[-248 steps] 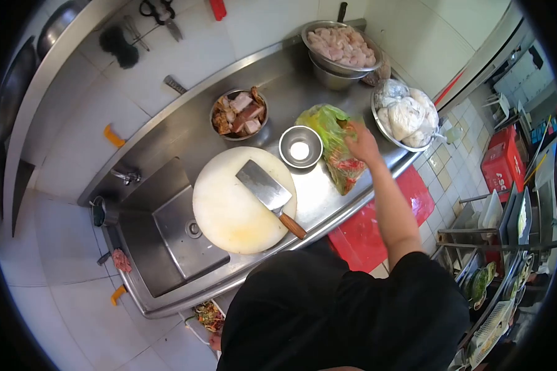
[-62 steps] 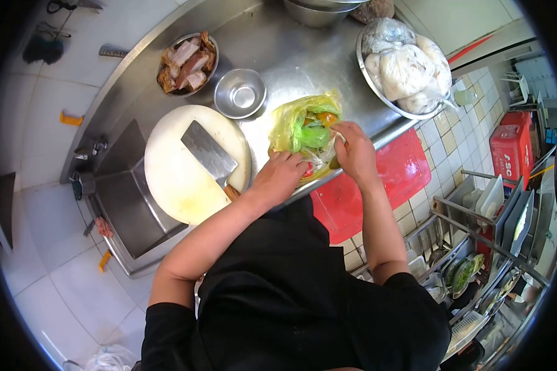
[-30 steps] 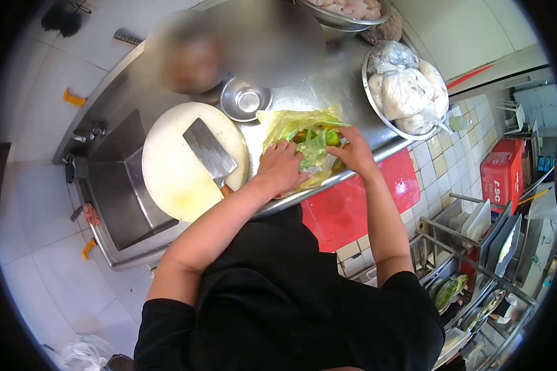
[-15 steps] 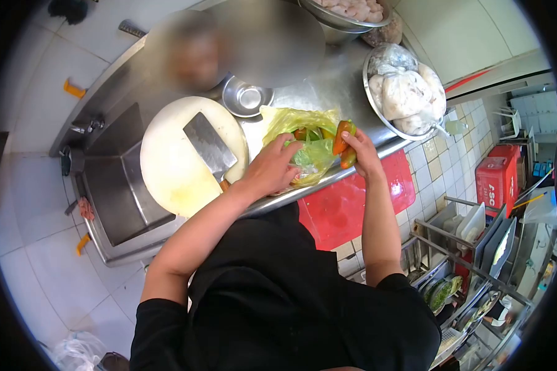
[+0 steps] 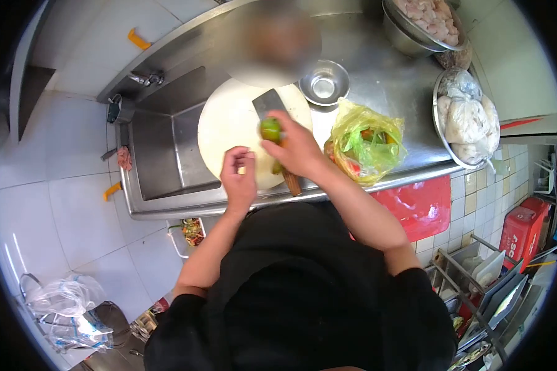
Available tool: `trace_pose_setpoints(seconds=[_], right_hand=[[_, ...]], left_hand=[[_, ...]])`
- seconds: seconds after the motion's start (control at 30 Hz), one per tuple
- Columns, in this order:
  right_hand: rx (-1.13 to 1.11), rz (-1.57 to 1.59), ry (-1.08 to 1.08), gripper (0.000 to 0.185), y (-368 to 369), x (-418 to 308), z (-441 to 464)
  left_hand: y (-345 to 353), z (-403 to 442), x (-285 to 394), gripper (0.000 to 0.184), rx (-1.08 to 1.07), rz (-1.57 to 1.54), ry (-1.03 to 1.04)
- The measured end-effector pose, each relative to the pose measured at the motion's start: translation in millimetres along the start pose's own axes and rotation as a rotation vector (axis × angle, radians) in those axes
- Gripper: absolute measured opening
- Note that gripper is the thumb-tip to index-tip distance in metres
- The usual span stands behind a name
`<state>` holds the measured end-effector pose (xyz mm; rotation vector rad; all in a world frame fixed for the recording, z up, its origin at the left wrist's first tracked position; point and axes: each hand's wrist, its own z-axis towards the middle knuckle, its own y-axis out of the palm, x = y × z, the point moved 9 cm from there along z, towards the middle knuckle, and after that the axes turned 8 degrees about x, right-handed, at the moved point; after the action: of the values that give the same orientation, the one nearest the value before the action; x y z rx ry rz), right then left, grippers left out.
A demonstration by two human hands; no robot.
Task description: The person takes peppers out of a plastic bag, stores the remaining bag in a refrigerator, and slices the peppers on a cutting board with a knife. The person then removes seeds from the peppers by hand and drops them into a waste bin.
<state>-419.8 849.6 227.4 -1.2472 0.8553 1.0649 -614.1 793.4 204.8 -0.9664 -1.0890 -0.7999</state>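
Observation:
Over the round white cutting board (image 5: 220,123), my right hand (image 5: 297,148) grips a green pepper (image 5: 270,128). Another pepper (image 5: 277,167) shows below that hand; whether it is held or lies on the board I cannot tell. A cleaver (image 5: 269,104) lies on the board, partly hidden by my right hand, its wooden handle toward me. My left hand (image 5: 238,176) is by the board's near edge, fingers loosely curled, thumb apart, with nothing visible in it. Right of the board stands a yellow-green plastic bag (image 5: 368,145), its mouth open, with peppers inside.
A small steel bowl (image 5: 324,83) stands behind the bag. Left of the board is a steel sink (image 5: 155,154). A basin (image 5: 442,127) of white bagged food stands at the counter's right, near a bowl of pale meat (image 5: 430,21). Below the counter edge is a red surface (image 5: 418,210).
My right hand has carried peppers from the bag to over the board and cleaver. My left hand has let go of the bag and moved left to the board. The view has shifted left.

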Motion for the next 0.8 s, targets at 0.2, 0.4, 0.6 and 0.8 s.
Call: trace_pose_setpoints(seconds=[0.2,0.4,0.6,0.8], right_hand=[[-0.237,-0.280,-0.067,0.056,134.8,17.2,54.3],[0.254,-0.520,-0.622,0.036,30.7,-50.4,9.4],[0.011,-0.161,0.371,0.021,-145.9,76.1,-87.7],[-0.042,-0.391,0.057,0.048,-147.2,73.6,-120.5]], left_hand=[[-98.1,2.7,-42.1,0.017,0.244,0.089,-0.038],[-132.2,-13.5,-46.2,0.022,0.266,0.158,-0.023],[-67.0,-21.2,10.4,0.020,-0.168,0.205,0.031],[134.0,-73.5,97.2,0.055,-1.066,0.174,0.433]])
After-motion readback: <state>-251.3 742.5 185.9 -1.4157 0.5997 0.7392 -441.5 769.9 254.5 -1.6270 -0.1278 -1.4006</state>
